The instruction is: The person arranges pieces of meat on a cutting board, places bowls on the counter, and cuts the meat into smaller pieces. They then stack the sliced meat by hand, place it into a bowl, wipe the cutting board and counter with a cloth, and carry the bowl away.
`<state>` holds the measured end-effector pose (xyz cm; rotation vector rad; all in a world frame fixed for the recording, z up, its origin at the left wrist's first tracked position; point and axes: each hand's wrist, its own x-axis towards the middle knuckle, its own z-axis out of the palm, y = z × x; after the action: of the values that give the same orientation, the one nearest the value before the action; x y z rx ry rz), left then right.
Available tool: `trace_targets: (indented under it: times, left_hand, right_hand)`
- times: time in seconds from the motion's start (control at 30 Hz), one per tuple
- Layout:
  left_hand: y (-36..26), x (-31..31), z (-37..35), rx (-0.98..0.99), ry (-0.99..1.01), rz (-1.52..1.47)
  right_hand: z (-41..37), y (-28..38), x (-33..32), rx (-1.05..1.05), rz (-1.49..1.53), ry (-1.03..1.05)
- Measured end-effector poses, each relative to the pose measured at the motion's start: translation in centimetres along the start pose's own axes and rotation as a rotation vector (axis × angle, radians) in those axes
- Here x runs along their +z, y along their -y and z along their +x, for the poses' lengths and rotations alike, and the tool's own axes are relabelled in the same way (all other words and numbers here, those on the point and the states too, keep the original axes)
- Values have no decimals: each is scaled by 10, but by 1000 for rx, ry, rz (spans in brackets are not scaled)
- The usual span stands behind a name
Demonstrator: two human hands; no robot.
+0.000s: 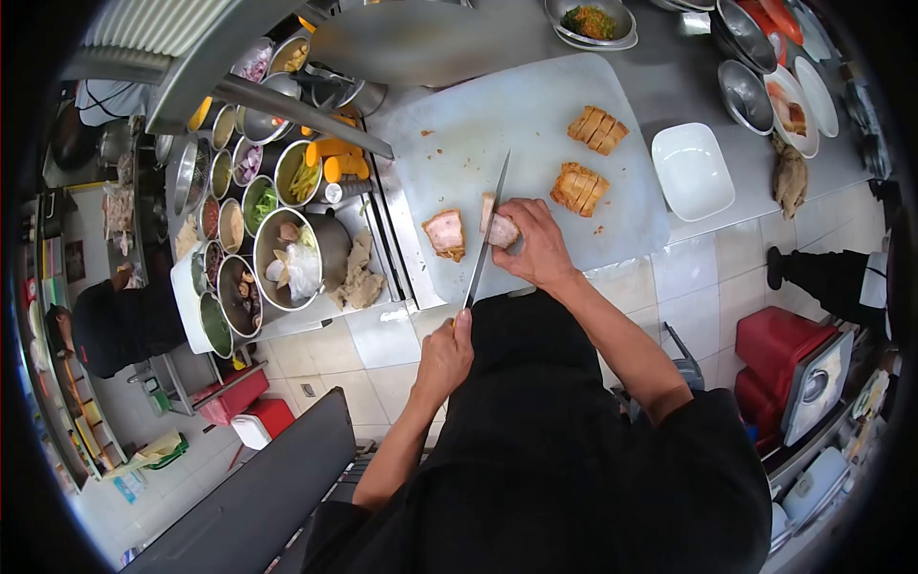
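A knife (pixel 489 210) points away from me over the white cutting board (pixel 478 105), its handle wrapped in my left hand (pixel 447 356). Beside the blade, my right hand (pixel 532 239) presses its fingers on a piece of pork (pixel 502 231). A thin slice (pixel 487 209) stands on the blade's left side. Another pork chunk (pixel 445 234) lies apart to the left, pale side up. Two sliced, golden-crusted portions rest on the board's right part, one farther away (pixel 598 130) and one nearer (pixel 579 189).
White square dish (pixel 693 172) right of the board; metal bowls (pixel 746 96) and plates beyond it. Left, several tubs of ingredients surround a large pot (pixel 323 251), with a cloth (pixel 359 277) near the counter edge. A metal bar (pixel 306 117) crosses above. People stand at far left and far right.
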<state>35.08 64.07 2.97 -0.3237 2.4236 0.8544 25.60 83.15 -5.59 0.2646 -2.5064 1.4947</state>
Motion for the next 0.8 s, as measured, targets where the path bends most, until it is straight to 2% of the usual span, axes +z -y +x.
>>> trace_targets:
  times: [0.03, 0.07, 0.13, 0.33, 0.6, 0.7, 0.73, 0.8]
  left_hand:
    - [-5, 1, 4, -39, 19, -45]
    - [4, 5, 5, 30, -33, -21]
    - [4, 0, -1, 33, -52, -31]
    - [-8, -17, -32, 5, -20, -52]
    - [0, -29, -61, -65, 43, 118]
    - [16, -14, -48, 10, 46, 100]
    - [27, 0, -32, 100, 18, 89]
    - [9, 5, -13, 67, 19, 69]
  right_hand:
    - [-3, -1, 1, 9, -22, -2]
    - [-3, 0, 0, 14, -43, -5]
    - [-6, 6, -3, 24, -36, -26]
    - [-20, 4, -7, 84, -25, -50]
    - [-12, -1, -2, 57, -20, -110]
    - [-15, -1, -3, 48, -22, -92]
    - [-14, -2, -2, 44, -20, -91]
    - [-13, -2, -1, 27, -20, -92]
